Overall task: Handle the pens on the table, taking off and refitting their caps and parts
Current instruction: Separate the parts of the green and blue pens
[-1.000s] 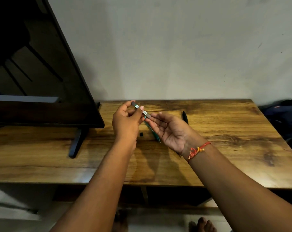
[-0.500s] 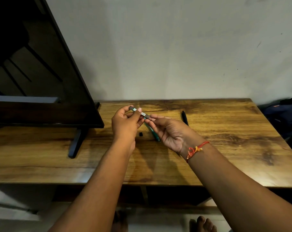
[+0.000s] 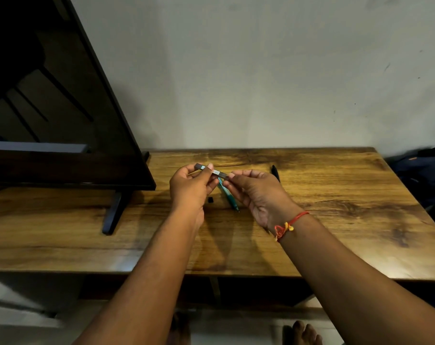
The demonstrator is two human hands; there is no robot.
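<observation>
Above the wooden table [image 3: 336,220] my left hand [image 3: 190,188] pinches a dark pen [image 3: 216,172] with a pale label near its left end. My right hand [image 3: 256,195] pinches the same pen at its right end with thumb and forefinger. The pen lies nearly level between the two hands. A green pen [image 3: 227,195] lies on the table right below them, tip toward me. A small black part [image 3: 210,200] sits on the wood beside it. A black pen [image 3: 275,172] lies farther back to the right, partly hidden by my right hand.
A large dark TV screen [image 3: 49,108] on a black foot [image 3: 111,212] fills the table's left side. A wall runs close behind the table. A dark bag [image 3: 420,175] lies past the right edge. My bare feet [image 3: 306,332] show below the front edge.
My right hand has turned from palm-up and loose to gripping the dark pen's right end. The pen has dropped from a tilt to nearly level, and both hands sit slightly lower.
</observation>
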